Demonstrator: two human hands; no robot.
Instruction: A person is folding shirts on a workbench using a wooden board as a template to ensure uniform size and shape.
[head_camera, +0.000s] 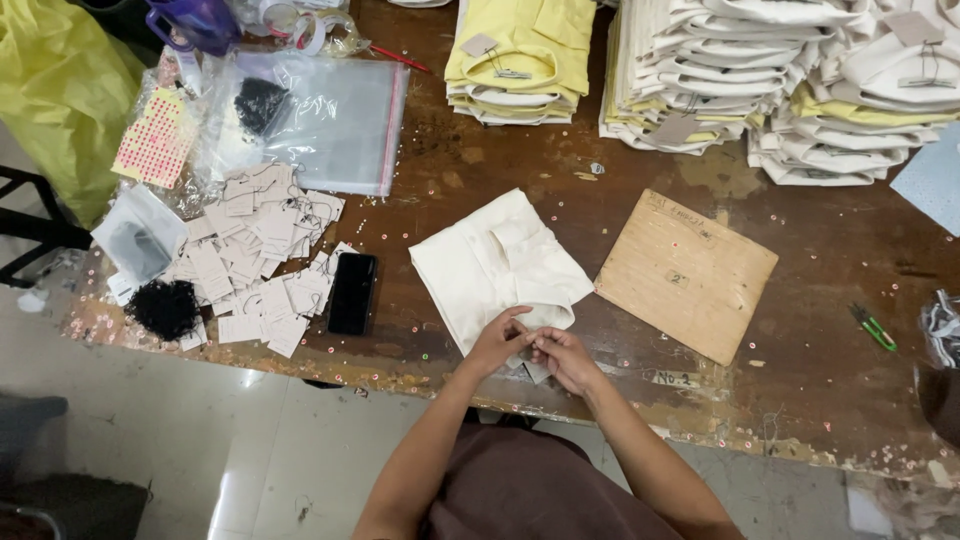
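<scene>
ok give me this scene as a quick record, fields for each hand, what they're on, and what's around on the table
left hand: pinching the near edge of the folded cream garment
right hand: fingers meet the left hand at the same edge, on a small pale tag, hard to make out
left of garment: black phone, pile of paper tags, clump of black strings
right of garment: wooden board, green snips
far side: stacks of folded yellow and cream garments, clear plastic bag
surface: worn wooden table
</scene>
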